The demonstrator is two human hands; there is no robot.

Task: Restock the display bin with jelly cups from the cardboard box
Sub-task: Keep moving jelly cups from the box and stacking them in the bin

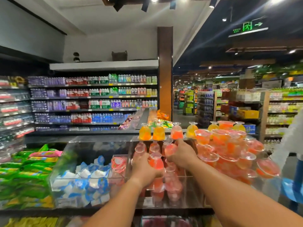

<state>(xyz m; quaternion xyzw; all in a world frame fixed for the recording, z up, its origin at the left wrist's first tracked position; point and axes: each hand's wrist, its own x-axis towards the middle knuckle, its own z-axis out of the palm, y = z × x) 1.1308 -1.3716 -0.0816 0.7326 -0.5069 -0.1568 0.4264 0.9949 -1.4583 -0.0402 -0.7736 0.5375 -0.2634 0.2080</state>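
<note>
A clear acrylic display bin (193,190) in front of me holds several red and pink jelly cups standing upside down. My left hand (144,166) grips one red jelly cup (157,162) in the bin. My right hand (182,154) holds a pink jelly cup (170,149) just behind it, the index finger touching an upturned cup (176,132) on the bin's back rim. A row of orange and yellow cups (158,132) stands along that rim. The cardboard box is not in view.
A loose heap of red jelly cups (232,154) rises to the right. Left is a clear bin of blue-and-white packets (85,179), then green snack bags (24,174). Drink shelves (91,102) stand behind. A person in white (293,136) is at the right edge.
</note>
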